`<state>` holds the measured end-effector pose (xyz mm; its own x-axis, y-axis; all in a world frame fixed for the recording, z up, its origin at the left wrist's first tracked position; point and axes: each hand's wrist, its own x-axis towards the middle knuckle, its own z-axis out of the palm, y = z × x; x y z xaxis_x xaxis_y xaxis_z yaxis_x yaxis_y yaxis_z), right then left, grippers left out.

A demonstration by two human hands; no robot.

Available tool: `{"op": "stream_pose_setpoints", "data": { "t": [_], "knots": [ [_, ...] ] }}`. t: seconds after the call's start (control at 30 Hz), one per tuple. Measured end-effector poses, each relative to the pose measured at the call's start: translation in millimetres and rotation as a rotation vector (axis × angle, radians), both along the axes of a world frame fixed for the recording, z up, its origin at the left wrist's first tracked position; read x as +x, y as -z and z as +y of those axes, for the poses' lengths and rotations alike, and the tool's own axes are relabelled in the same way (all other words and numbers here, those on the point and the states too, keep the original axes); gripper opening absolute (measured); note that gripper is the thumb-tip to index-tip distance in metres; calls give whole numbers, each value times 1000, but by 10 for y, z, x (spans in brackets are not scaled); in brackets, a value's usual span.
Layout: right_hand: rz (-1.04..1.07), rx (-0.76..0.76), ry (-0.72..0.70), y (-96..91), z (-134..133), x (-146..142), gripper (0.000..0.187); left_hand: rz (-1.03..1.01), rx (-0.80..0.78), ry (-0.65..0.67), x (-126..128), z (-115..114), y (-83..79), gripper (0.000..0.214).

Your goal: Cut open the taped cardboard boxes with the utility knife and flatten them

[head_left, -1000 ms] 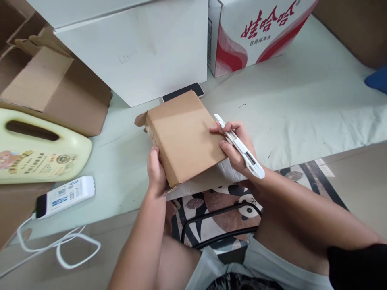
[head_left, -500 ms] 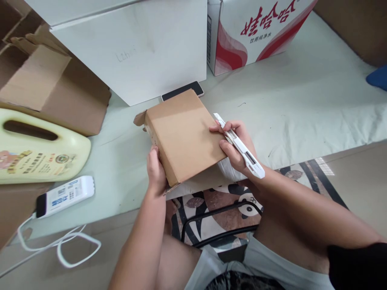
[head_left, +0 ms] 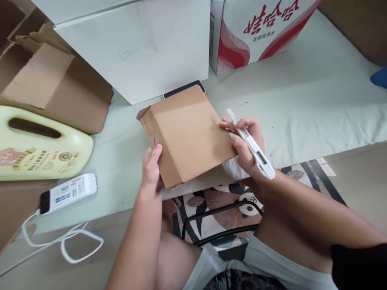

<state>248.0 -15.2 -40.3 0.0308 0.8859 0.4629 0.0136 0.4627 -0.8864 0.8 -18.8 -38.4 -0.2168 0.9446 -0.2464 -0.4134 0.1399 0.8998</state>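
A small brown cardboard box (head_left: 193, 131) is held tilted above the front edge of the cloth-covered table. My left hand (head_left: 152, 166) grips its left side, thumb on the taped end face and the other fingers out of sight. At its right edge, my right hand (head_left: 246, 141) touches the box with its fingertips while closed around a white utility knife (head_left: 255, 151). The knife's tip points up and away from me. Beneath the box's right corner shows a piece of white wrapping (head_left: 234, 170). Behind the box lies a dark, flat phone-like device (head_left: 183, 89), partly covered by it.
A large white box (head_left: 136, 52) and a red-and-white carton (head_left: 260, 32) stand at the back. On the left are an open cardboard box (head_left: 75, 92), a pale yellow jug (head_left: 45, 145) and a white power strip (head_left: 71, 193) with a looping cable. A black metal bar (head_left: 223, 209) is below.
Both hands have turned the box slightly, so more of its taped left end shows. The right hand and knife have shifted a little to the right.
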Motion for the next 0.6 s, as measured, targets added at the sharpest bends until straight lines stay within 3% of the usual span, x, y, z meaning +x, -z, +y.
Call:
{"op": "stream_pose_setpoints", "data": {
  "t": [0.1, 0.23, 0.37, 0.6],
  "knots": [
    [98, -1, 152, 20, 34, 31, 19, -150, -81, -22, -117, 23, -24, 28],
    [128, -103, 242, 65, 85, 70, 23, -343, 87, -108, -191, 38, 5, 21],
    [139, -89, 202, 91, 94, 85, 28, -378, 190, -17, -195, 54, 73, 24],
    [125, -85, 148, 64, 84, 85, 32, -333, 185, -42, -188, 112, 151, 30]
  ]
}}
